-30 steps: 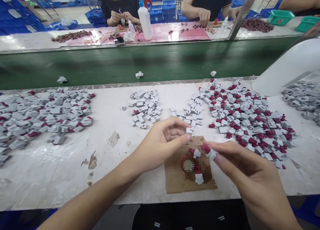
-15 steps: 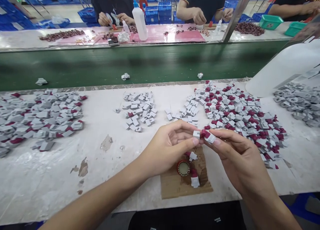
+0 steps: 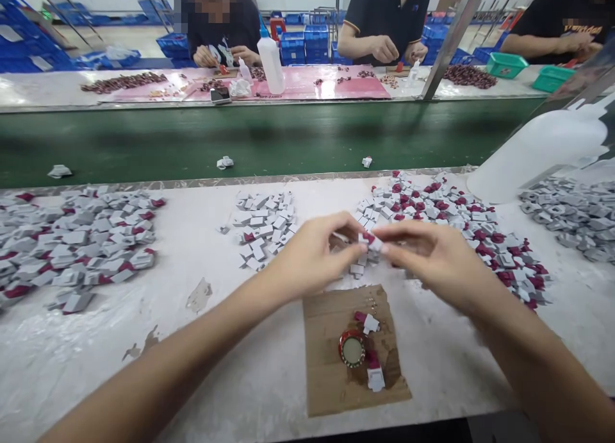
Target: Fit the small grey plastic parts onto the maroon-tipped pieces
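Observation:
My left hand (image 3: 324,254) and my right hand (image 3: 430,257) meet above the table, fingertips almost touching. Between them is a small maroon-and-grey plastic piece (image 3: 372,239), gripped by my right fingers and pressed against the small grey plastic block in my left pinch. Fingers and blur hide where the two parts join. Below the hands lies a brown cardboard sheet (image 3: 324,372). On it rest a bottle cap (image 3: 353,350) with pale contents and two maroon-and-grey pieces, one (image 3: 370,324) behind the cap and the other (image 3: 376,377) to its right. A wet stain surrounds them.
Maroon-and-grey pieces form a pile (image 3: 442,206) at right and another (image 3: 86,238) at left. Grey blocks (image 3: 262,222) are heaped between them. A white bottle (image 3: 538,154) leans at the right. Beyond runs a green conveyor (image 3: 288,135) with three pieces; several people work across it.
Both hands have moved away from me, off the cardboard, bringing the grey block and the maroon-and-grey piece together. Pieces on the conveyor have shifted left. The view has tilted slightly upward.

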A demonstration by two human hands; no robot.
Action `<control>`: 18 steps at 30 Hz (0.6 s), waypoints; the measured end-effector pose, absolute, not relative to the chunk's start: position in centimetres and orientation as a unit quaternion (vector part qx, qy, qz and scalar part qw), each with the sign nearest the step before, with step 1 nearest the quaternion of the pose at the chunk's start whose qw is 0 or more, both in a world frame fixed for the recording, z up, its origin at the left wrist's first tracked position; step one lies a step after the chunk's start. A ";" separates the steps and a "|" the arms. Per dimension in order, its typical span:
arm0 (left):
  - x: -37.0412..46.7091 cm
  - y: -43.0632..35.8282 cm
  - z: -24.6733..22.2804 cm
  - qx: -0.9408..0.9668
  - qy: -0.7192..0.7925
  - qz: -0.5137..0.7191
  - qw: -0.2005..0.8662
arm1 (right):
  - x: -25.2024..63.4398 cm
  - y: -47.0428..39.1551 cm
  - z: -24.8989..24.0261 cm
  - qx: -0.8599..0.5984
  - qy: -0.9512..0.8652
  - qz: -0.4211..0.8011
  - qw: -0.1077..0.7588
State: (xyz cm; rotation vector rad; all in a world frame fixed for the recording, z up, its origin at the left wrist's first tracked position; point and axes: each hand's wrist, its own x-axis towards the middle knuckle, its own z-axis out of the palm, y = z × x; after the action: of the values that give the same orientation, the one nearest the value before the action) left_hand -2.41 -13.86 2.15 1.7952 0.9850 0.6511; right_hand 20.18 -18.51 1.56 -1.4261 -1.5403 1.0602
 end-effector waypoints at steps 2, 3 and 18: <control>-2.0 -9.9 2.3 0.753 0.456 0.273 0.388 | 20.3 -13.7 2.1 -0.619 -0.641 0.288 0.350; -1.7 -7.8 2.2 0.746 0.491 0.291 0.343 | 20.1 -11.1 2.2 -0.651 -0.646 0.215 0.336; -1.7 1.6 -0.3 0.694 0.656 0.203 0.215 | 17.8 -3.2 1.6 -0.661 -0.642 0.221 0.319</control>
State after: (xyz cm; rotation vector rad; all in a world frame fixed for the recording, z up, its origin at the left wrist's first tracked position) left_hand -1.73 1.60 -0.26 1.9243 1.8198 0.5627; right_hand 17.82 -3.20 1.57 -1.7383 -1.6893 0.5799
